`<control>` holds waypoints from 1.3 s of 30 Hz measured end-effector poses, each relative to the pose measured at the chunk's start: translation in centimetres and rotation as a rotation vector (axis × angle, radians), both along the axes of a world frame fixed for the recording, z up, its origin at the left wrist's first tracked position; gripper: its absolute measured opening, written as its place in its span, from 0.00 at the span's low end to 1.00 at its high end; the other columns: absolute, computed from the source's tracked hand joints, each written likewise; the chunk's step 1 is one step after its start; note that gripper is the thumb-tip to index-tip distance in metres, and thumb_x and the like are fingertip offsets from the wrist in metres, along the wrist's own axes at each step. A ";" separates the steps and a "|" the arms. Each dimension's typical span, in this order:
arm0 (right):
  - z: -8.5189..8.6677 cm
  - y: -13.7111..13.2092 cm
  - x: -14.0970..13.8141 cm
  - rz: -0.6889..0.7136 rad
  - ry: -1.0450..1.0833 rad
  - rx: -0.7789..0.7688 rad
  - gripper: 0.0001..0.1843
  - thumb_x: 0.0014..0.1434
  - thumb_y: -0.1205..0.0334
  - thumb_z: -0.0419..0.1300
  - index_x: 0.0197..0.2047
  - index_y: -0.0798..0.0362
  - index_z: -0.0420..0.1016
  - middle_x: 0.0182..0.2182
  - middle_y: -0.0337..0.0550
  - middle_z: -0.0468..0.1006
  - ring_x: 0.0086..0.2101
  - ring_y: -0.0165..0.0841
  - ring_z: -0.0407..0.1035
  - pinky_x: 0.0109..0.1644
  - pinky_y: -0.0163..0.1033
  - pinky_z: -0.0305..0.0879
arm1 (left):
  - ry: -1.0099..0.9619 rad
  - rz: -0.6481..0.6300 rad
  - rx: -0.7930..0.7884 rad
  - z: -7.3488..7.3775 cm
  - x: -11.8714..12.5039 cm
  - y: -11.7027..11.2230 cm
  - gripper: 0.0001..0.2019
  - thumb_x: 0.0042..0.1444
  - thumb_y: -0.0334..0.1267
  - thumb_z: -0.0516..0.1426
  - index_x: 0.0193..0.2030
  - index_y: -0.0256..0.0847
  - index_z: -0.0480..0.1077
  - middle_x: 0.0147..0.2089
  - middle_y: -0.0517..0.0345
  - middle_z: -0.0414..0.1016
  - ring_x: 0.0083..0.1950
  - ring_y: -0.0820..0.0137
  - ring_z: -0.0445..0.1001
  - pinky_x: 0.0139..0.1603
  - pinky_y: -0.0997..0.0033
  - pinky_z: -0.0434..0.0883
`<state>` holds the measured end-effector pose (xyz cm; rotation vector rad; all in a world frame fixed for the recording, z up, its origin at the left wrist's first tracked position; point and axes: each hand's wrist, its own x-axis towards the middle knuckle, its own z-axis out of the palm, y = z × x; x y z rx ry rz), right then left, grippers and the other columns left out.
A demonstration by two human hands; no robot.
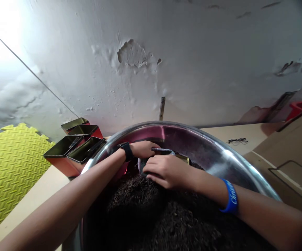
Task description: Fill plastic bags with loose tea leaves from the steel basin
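Observation:
A large shiny metal basin point(234, 157) holds a heap of dark, dry shreds that look like loose tea leaves point(177, 223). Inside it, near the far side, both hands meet around a small container with a pale grey rim point(168, 151), mostly covered by the fingers. My left hand point(142, 149), with a black watch at the wrist, grips its far left edge; some fingertips are hidden. Curled over the near side is my right hand point(169, 170), with a blue band on the wrist. A gold-coloured tin edge point(184, 159) shows just behind the right hand.
Several open red tins with gold insides point(62, 148) stand close together left of the basin. Yellow foam matting point(12, 174) lies at far left. Eyeglasses point(238, 141) rest on the table to the right, near a cardboard box point(292, 157). A peeling wall point(192, 69) rises behind.

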<state>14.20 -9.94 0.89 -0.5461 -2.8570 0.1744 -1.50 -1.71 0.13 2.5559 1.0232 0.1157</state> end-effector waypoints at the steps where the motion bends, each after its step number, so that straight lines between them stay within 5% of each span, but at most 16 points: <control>1: -0.2 -0.6 -0.4 0.039 0.004 -0.095 0.16 0.59 0.59 0.46 0.46 0.55 0.67 0.41 0.45 0.72 0.42 0.33 0.64 0.47 0.38 0.59 | -0.009 0.000 -0.011 0.0 0.0 0.0 0.16 0.57 0.40 0.47 0.50 0.42 0.66 0.47 0.57 0.72 0.42 0.70 0.68 0.41 0.75 0.64; 5: -2.7 -1.6 -1.1 0.213 -0.161 -0.500 0.22 0.55 0.54 0.52 0.52 0.55 0.64 0.45 0.44 0.71 0.43 0.32 0.65 0.46 0.33 0.60 | -0.003 0.027 -0.056 0.0 0.0 0.0 0.17 0.57 0.43 0.47 0.51 0.45 0.66 0.47 0.59 0.72 0.42 0.70 0.68 0.41 0.75 0.63; 11: -7.0 0.0 -1.0 -0.154 -0.165 -0.456 0.39 0.51 0.46 0.53 0.61 0.56 0.49 0.58 0.55 0.54 0.55 0.45 0.51 0.57 0.46 0.48 | 0.003 0.047 -0.086 0.2 0.1 -0.1 0.18 0.57 0.45 0.46 0.52 0.46 0.65 0.46 0.59 0.71 0.41 0.71 0.68 0.40 0.76 0.63; 18: -5.4 -1.2 -2.5 -0.084 -0.281 -0.611 0.49 0.39 0.32 0.54 0.58 0.55 0.56 0.53 0.53 0.63 0.48 0.43 0.61 0.50 0.44 0.58 | 0.009 0.039 -0.075 -0.1 -0.1 0.1 0.18 0.56 0.46 0.47 0.51 0.47 0.65 0.47 0.60 0.71 0.41 0.70 0.68 0.40 0.76 0.62; 21: -4.6 -2.6 -2.8 0.050 -0.319 -0.660 0.43 0.42 0.32 0.51 0.54 0.54 0.62 0.48 0.49 0.69 0.43 0.39 0.66 0.43 0.39 0.62 | 0.009 0.029 -0.059 -0.2 -0.1 0.2 0.18 0.56 0.46 0.47 0.51 0.48 0.65 0.48 0.60 0.71 0.42 0.71 0.68 0.42 0.75 0.62; 28: -1.9 -4.0 -2.9 0.143 -0.245 -0.238 0.24 0.54 0.42 0.45 0.41 0.50 0.69 0.31 0.42 0.74 0.29 0.33 0.67 0.30 0.35 0.57 | 0.016 0.029 -0.056 0.2 -0.1 -0.3 0.16 0.57 0.43 0.48 0.49 0.45 0.67 0.44 0.60 0.73 0.39 0.71 0.68 0.38 0.76 0.62; 35: -2.1 1.4 -1.1 -0.259 -0.105 0.095 0.19 0.57 0.49 0.46 0.42 0.53 0.67 0.37 0.46 0.72 0.36 0.36 0.66 0.36 0.38 0.58 | 0.002 0.007 -0.052 -0.2 -0.1 0.2 0.17 0.54 0.36 0.48 0.50 0.43 0.66 0.47 0.58 0.71 0.42 0.70 0.68 0.41 0.76 0.63; 39: -2.8 2.3 -0.6 -0.323 -0.164 0.195 0.17 0.57 0.54 0.48 0.41 0.56 0.69 0.37 0.50 0.72 0.39 0.38 0.65 0.40 0.41 0.57 | 0.006 0.039 -0.036 -0.3 -0.2 0.3 0.18 0.53 0.33 0.47 0.50 0.45 0.66 0.47 0.59 0.72 0.43 0.69 0.69 0.43 0.74 0.63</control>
